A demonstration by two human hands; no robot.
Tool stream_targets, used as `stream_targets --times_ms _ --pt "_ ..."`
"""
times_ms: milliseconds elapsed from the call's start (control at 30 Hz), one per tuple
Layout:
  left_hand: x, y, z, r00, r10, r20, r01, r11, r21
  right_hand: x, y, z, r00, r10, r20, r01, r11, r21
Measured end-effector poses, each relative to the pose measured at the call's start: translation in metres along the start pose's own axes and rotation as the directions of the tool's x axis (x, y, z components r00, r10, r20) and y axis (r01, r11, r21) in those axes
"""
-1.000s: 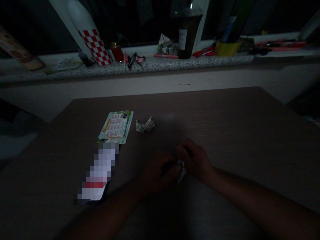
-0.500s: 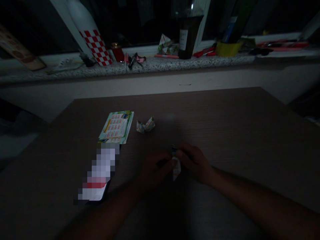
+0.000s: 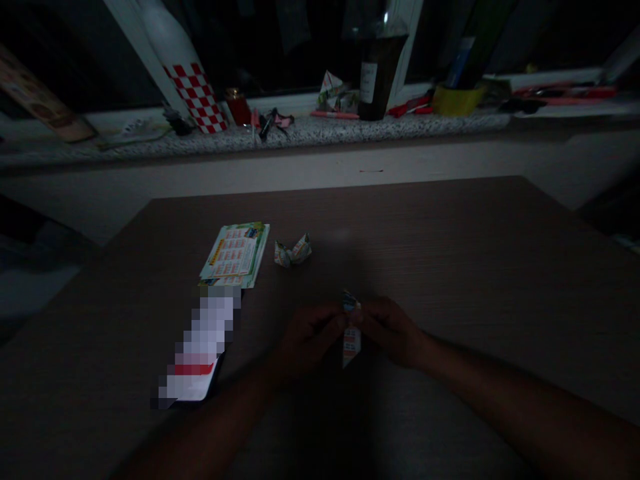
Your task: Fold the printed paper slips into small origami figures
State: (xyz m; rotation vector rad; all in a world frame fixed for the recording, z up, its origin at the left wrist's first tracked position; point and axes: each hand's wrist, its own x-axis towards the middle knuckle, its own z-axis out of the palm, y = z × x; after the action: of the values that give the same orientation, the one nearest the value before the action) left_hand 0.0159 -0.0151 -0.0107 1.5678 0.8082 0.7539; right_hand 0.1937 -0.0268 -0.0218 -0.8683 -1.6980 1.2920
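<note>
A narrow folded strip of printed paper (image 3: 352,343) stands out between my two hands, its lower end cut to a slanted point. My left hand (image 3: 313,337) pinches it from the left, thumb against its side. From the right, my right hand (image 3: 387,331) grips the same paper with thumb and fingers. Fingertips cover the middle of the paper. Beyond my hands lies a folded paper piece (image 3: 293,252) with two raised points. To its left is a stack of printed paper sheets (image 3: 233,250) with calendar-like grids.
A phone (image 3: 203,357) with a blurred, lit screen lies left of my hands on the brown table (image 3: 475,267). Along the granite windowsill (image 3: 310,133) stand a red-and-white checked bottle (image 3: 197,97), a dark bottle (image 3: 377,77) and a yellow tape roll (image 3: 457,100).
My right hand has shifted slightly, with its fingers lower around the paper. The strip has turned a little, and more of its printed face shows below my fingers.
</note>
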Motion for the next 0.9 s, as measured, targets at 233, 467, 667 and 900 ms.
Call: stream_targets --times_ms 233,467,667,900 --pt "-0.0012 0.0039 0.0014 0.996 0.015 0.083 -0.021 0.997 0.078 -0.0029 -0.0026 0.001 0.999 -0.02 -0.027 0.018 0.996 -0.087" --pt "-0.001 0.004 0.0002 0.993 0.068 0.101 -0.08 0.99 0.113 -0.0004 -0.0041 0.0014 0.998 0.049 -0.043 -0.049 0.999 0.01" --pt "-0.0019 0.0029 0.0005 0.994 0.095 -0.044 -0.086 0.98 0.178 -0.0006 -0.0069 0.0011 0.999 0.024 0.032 -0.023 0.999 -0.036" --pt "-0.0022 0.0002 0.0016 0.987 0.045 -0.157 -0.014 0.981 0.195 0.0007 -0.0083 0.0023 0.993 0.108 0.053 -0.107 0.994 -0.015"
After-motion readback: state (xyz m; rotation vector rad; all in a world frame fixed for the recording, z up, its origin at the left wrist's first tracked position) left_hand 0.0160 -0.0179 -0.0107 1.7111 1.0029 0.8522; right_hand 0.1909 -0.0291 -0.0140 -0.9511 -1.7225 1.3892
